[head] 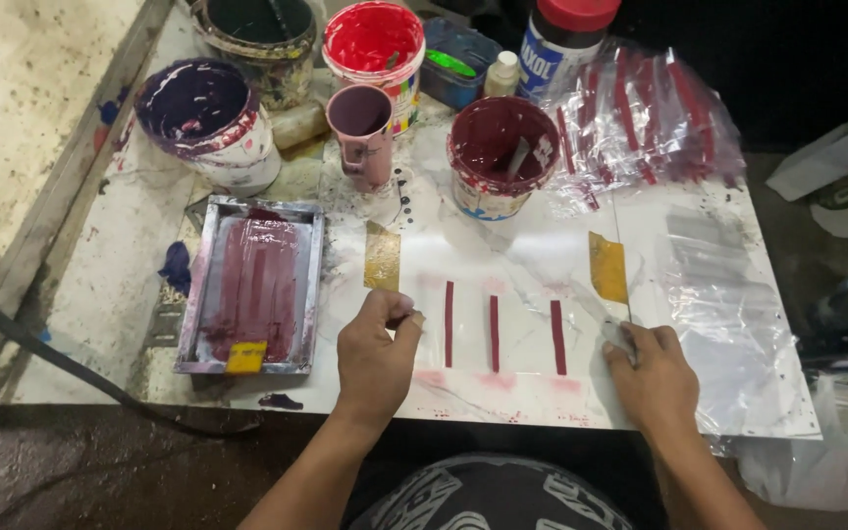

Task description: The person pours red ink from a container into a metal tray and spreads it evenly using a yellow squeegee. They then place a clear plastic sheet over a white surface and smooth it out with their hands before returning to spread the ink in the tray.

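Note:
A clear plastic sheet (503, 294) with three printed maroon stripes (494, 334) lies flat on the white board (532, 397), between two yellow tape tabs (608, 266). My left hand (375, 358) pinches the sheet's left edge between thumb and fingers. My right hand (652, 373) presses on its right edge, next to the right tape tab.
A metal-framed print screen (252, 285) smeared maroon lies at left. Several paint tubs stand at the back: purple (210, 118), red (375, 54), maroon with a stick (503, 152), plus a pink mug (363, 132). Printed clear bags (650, 118) pile at back right. A black hose (41, 348) crosses the left.

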